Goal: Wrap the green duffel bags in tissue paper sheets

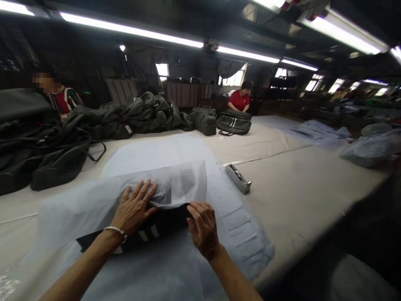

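A dark folded fabric item (166, 223) with pale stripes lies on a stack of thin bluish-white sheets (216, 234). One translucent white sheet (189, 179) is folded over its far part. My left hand (136, 207), a white bangle at its wrist, presses flat on this sheet with fingers spread. At the right end of the dark item, my right hand (203, 225) has its fingers bent and closed at the sheet's edge. Exactly how much fabric is also between those fingers is hidden. Right of the stack rests a grey tape dispenser (238, 179).
Dark green bags (144, 115) lie heaped along the table's far left side. A striped bag (234, 122) stands before a person in red (239, 100); another person (64, 98) is behind the heap. Plastic sheets (322, 129) and a plastic-covered bundle (372, 146) lie right.
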`<state>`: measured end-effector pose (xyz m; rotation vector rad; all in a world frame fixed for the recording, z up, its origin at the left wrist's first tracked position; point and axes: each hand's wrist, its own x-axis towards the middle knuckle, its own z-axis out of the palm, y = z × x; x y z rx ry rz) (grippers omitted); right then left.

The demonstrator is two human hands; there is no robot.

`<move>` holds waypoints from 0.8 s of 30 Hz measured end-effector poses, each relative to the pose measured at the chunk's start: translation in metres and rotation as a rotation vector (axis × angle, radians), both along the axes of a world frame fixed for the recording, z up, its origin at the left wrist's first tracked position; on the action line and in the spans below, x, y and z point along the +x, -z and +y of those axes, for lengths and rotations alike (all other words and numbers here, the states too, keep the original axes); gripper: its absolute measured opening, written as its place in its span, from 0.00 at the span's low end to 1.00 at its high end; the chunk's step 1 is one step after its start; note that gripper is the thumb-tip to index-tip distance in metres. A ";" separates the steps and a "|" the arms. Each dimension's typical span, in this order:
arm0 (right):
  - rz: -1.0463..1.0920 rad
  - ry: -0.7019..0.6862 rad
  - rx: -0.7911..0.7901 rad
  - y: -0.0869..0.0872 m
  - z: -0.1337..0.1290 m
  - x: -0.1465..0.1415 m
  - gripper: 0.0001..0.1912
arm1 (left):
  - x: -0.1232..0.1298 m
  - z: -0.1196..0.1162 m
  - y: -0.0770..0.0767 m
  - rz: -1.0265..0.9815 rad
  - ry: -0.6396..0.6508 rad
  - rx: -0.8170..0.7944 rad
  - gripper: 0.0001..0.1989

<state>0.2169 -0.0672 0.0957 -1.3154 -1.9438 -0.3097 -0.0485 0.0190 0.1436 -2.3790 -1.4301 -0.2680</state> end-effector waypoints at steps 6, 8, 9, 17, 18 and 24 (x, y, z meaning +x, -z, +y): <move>-0.142 0.170 -0.336 0.111 0.032 0.075 0.27 | -0.011 0.001 0.000 0.070 0.031 0.030 0.35; -0.167 0.088 -0.391 0.138 0.053 0.086 0.25 | -0.013 0.002 0.001 0.078 0.035 0.022 0.35; -0.175 0.062 -0.415 0.148 0.061 0.089 0.26 | -0.014 0.002 0.002 0.079 0.038 0.015 0.35; -0.229 -0.027 -0.509 0.174 0.067 0.098 0.31 | -0.008 -0.012 -0.012 -0.039 0.048 -0.025 0.37; -0.223 -0.047 -0.504 0.172 0.065 0.103 0.31 | -0.011 -0.021 -0.017 -0.100 0.041 -0.013 0.37; 0.379 0.037 -0.535 0.154 0.114 0.139 0.31 | -0.088 -0.081 -0.013 -1.087 -0.534 0.272 0.29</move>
